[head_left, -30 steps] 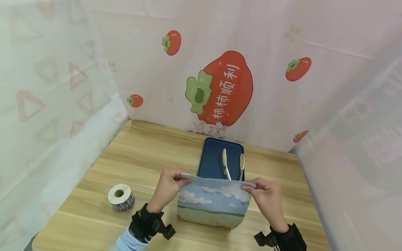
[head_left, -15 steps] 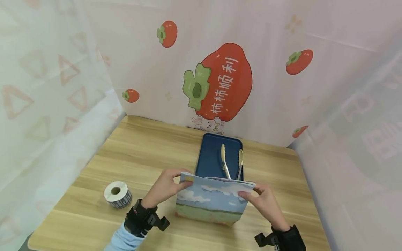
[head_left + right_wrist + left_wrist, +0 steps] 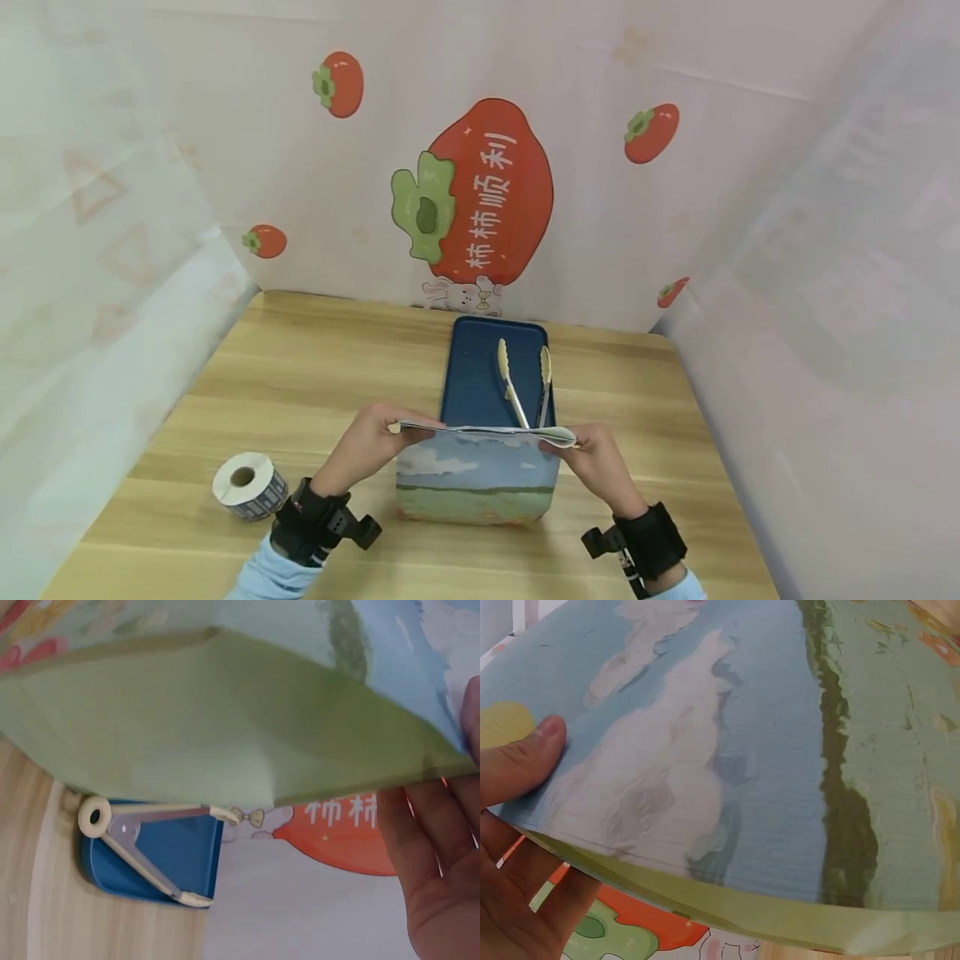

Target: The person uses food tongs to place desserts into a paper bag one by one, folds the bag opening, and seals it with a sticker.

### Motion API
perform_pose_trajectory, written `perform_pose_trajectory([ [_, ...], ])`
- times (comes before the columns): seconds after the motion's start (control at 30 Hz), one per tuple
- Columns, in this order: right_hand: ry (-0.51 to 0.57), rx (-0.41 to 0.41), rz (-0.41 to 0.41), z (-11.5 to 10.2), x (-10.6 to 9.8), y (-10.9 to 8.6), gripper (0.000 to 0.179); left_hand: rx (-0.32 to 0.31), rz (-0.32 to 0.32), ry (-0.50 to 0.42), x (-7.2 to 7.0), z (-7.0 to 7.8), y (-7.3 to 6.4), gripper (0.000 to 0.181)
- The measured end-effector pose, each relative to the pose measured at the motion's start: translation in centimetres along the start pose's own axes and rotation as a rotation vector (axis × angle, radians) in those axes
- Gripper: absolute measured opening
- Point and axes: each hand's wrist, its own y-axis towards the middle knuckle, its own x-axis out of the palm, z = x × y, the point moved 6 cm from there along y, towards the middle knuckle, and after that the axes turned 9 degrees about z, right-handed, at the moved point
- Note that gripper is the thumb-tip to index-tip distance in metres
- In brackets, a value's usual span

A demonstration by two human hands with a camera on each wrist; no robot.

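Note:
A paper bag [image 3: 480,483] painted with clouds, sky and a green field stands upright on the table. Its top edges lie close together, seen as a thin pale strip. My left hand [image 3: 367,446] pinches the top left corner; the left wrist view shows its thumb [image 3: 532,761] on the painted face and the other fingers behind. At the top right corner, my right hand [image 3: 600,467] grips the same edge between thumb and fingers. The bag's plain green side [image 3: 195,720] fills much of the right wrist view, creased along its middle.
Behind the bag lies a dark blue tray [image 3: 472,358] with spread cream-tipped tongs [image 3: 510,387] on it, partly hidden by the bag. A roll of labels [image 3: 247,487] sits to the left. Printed cloth walls [image 3: 585,217] border the wooden table [image 3: 337,358].
The bag's top has tipped so its layered edge now shows and less of the sky face does. Both hands have stayed at the corners. The head view has turned slightly right.

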Motion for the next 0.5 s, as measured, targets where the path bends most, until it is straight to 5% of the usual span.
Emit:
perform_pose_trajectory([
  [0.13,0.004,-0.081,-0.016,0.0,0.1,0.1,0.007,0.032,0.004,-0.005,-0.1,-0.3,-0.2,0.034],
  [0.37,0.178,0.021,-0.011,0.6,-0.3,-0.1,0.014,0.013,0.021,-0.022,-0.4,-0.6,0.0,0.033],
  [0.5,0.249,-0.048,0.039,-0.5,-0.8,-0.1,0.019,0.032,0.016,-0.014,-0.4,-0.5,0.2,0.034],
])
